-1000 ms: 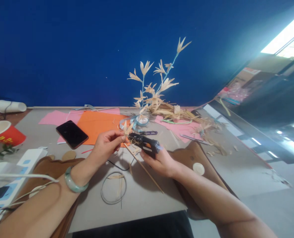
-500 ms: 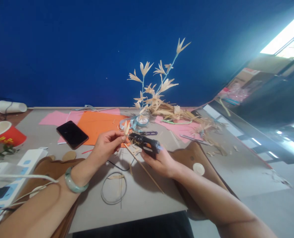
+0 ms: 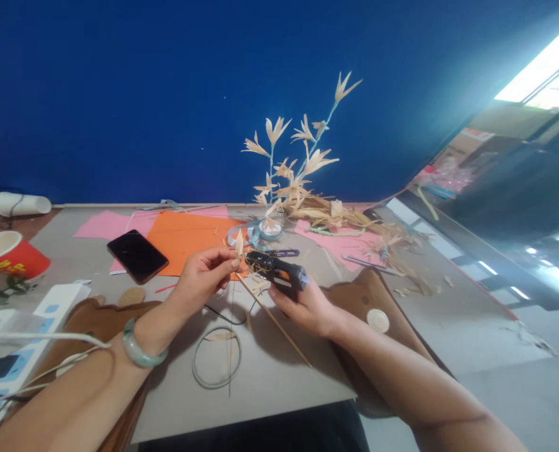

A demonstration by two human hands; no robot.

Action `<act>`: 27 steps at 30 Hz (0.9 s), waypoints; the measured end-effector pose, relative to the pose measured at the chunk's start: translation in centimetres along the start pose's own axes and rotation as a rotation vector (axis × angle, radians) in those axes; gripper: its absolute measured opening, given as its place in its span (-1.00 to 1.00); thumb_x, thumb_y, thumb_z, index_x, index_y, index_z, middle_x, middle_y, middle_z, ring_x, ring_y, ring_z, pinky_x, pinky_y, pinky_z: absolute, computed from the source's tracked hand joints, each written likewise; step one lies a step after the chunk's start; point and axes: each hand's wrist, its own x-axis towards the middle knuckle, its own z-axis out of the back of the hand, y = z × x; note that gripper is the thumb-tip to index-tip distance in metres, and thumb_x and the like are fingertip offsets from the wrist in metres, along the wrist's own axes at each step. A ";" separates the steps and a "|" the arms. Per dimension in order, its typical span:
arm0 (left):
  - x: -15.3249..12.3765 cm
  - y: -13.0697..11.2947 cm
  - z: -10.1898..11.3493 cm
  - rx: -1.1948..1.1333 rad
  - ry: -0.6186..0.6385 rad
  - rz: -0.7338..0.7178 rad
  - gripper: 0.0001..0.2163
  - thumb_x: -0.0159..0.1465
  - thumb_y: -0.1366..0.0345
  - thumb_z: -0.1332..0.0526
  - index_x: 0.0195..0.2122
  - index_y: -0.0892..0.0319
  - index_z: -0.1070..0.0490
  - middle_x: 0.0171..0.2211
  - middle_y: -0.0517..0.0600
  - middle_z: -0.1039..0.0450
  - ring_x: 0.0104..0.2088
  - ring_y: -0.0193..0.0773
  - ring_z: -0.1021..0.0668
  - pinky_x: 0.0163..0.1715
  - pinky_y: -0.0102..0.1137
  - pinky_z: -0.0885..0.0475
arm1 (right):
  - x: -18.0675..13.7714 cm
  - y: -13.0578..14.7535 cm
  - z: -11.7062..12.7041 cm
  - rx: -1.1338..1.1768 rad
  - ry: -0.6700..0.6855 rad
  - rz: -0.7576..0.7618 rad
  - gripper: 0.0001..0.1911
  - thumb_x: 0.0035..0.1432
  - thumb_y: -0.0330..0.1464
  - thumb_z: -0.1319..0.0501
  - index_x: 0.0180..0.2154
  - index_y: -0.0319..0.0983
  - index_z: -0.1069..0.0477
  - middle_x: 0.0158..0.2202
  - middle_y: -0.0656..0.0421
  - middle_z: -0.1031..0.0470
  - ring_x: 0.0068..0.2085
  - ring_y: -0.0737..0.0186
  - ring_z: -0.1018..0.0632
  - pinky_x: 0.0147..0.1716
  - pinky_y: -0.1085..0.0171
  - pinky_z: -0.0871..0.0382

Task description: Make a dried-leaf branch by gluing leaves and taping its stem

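Note:
My left hand (image 3: 212, 271) pinches a small dried-husk flower (image 3: 239, 243) between thumb and fingers, its pale petals pointing up. A thin dark wire hangs below those fingers. Wrapped in my right hand (image 3: 305, 306) is a black glue gun (image 3: 279, 271), its nozzle end pointing left, close to the flower's base. Whether nozzle and flower touch, I cannot tell. Under the hands lie a thin wooden stick (image 3: 277, 323) and a coil of grey wire (image 3: 193, 361). Behind stand finished husk flowers (image 3: 277, 130) on stems wrapped in pale blue.
A phone (image 3: 138, 256) rests partly on orange paper (image 3: 189, 235). At left are a red paper cup (image 3: 18, 254) and a power strip (image 3: 56, 314) with cables. Dried husks (image 3: 340, 213) and a roll of blue tape (image 3: 271, 230) lie at the back, before a blue wall (image 3: 142, 100).
The husk flower in my left hand has turned slightly, so its petals look narrower. Both hands otherwise stay almost in place, with the glue gun still beside the flower.

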 end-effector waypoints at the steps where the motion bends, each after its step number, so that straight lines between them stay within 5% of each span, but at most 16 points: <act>1: 0.0 0.0 0.0 0.001 0.001 -0.001 -0.77 0.04 0.20 -0.39 -0.39 0.26 -0.49 -0.53 -0.04 -0.51 -0.68 -0.52 -0.32 -0.71 -0.57 -0.17 | 0.0 0.0 0.0 0.005 0.000 -0.001 -0.74 0.23 -0.36 -0.10 -0.07 -0.29 -0.41 -0.29 0.09 -0.51 -0.24 0.16 -0.51 -0.14 0.21 -0.41; 16: -0.1 -0.1 -0.1 0.014 -0.024 0.009 -0.76 0.02 0.18 -0.40 -0.43 0.25 -0.49 -0.61 -0.08 -0.47 -0.71 -0.51 -0.30 -0.73 -0.55 -0.15 | 0.0 0.0 0.0 0.038 0.018 -0.027 -0.78 0.21 -0.34 -0.12 -0.16 -0.31 -0.41 -0.28 0.06 -0.50 -0.23 0.15 -0.50 -0.16 0.20 -0.41; 27: -0.1 0.1 0.0 0.002 -0.005 0.025 -0.77 0.04 0.20 -0.39 -0.39 0.25 -0.49 -0.52 -0.04 -0.52 -0.68 -0.51 -0.33 -0.73 -0.56 -0.16 | -0.2 -0.1 -0.3 0.165 -0.063 -0.089 -0.76 0.20 -0.19 -0.16 -0.35 -0.23 -0.40 -0.55 0.17 -0.34 -0.40 0.20 -0.43 -0.38 0.25 -0.37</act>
